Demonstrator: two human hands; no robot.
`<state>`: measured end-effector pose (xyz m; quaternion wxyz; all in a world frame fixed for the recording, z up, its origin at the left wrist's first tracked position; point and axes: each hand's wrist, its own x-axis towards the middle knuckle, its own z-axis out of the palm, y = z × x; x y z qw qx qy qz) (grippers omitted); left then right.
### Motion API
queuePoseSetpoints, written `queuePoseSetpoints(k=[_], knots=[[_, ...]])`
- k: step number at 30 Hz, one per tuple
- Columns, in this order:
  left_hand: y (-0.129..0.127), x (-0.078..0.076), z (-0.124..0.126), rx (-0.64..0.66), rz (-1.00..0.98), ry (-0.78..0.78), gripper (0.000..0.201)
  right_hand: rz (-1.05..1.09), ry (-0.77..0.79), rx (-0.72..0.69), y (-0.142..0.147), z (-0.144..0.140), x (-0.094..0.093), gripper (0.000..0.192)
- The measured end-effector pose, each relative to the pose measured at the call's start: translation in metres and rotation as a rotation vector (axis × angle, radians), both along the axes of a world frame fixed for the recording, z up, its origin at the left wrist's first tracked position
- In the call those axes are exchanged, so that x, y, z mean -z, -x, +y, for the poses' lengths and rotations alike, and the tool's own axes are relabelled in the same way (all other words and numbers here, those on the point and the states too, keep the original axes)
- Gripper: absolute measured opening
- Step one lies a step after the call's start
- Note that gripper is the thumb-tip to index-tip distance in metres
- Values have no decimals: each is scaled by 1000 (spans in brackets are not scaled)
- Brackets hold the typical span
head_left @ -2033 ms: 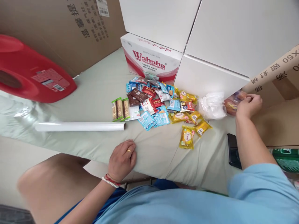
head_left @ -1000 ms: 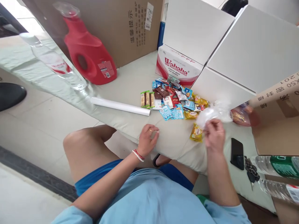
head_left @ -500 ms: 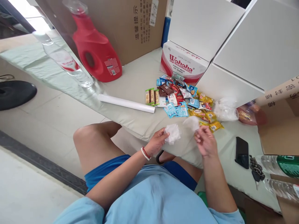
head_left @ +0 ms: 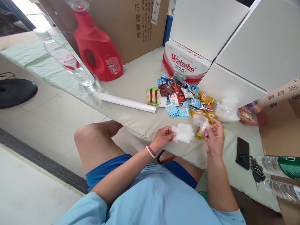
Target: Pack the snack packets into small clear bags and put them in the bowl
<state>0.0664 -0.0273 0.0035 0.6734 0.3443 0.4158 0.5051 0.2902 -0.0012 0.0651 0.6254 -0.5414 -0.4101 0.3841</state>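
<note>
My left hand (head_left: 164,137) pinches a flat, layered wad of thin clear plastic bags (head_left: 184,132) by its left edge, over the front of the covered surface. Between the fingertips of my right hand (head_left: 214,136) is a crumpled clear plastic bag (head_left: 200,121), held apart from that wad. A yellow snack packet (head_left: 200,134) shows right beside these fingers; whether it is inside the bag or behind it I cannot tell. Just beyond both hands lies a pile of wrapped snacks (head_left: 185,93) in blue, red, brown and yellow. My right hand partly hides the nearest yellow ones.
A white roll (head_left: 127,102) lies left of the snacks. Farther left stand a water bottle (head_left: 67,62) and a red jug (head_left: 98,53). Bunched clear plastic (head_left: 227,110) sits to the right, with a phone (head_left: 242,153), keys (head_left: 257,170) and a cardboard box (head_left: 278,131) beyond.
Both hands have shifted right. The wad in my left hand looks more spread out. The bag in my right hand has moved right, and a yellow packet now shows beside it.
</note>
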Motion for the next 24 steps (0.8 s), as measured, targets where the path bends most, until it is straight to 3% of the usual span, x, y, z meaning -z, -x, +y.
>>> queuePoseSetpoints(k=[3,6,8,11,14,16,18,20,21,24], knots=[[3,2,-4,43,44,-35,40,-29,174,-228,20,-24,33,38],[5,6,-7,66,77,-31,37,-113,239,-396,28,-34,48,37],[1,1,-1,32,89,-25,35,-141,217,-293,25,-27,44,36],[-17,-24,30,12,13,-61,36,-3,61,29,6,9,19,45],[-36,-56,72,152,-169,-76,69,76,-62,177,-26,54,-14,54],[-40,-66,88,162,-104,-6,78,64,-51,257,-45,70,-28,53],[-35,-59,87,96,12,29,64,43,-23,341,-56,66,-26,48],[-24,-38,70,82,96,36,34,49,15,355,-52,43,-9,44],[-18,-26,57,101,110,51,27,69,51,320,-43,25,2,45],[-3,-1,16,154,107,74,33,181,223,79,0,-33,31,45]])
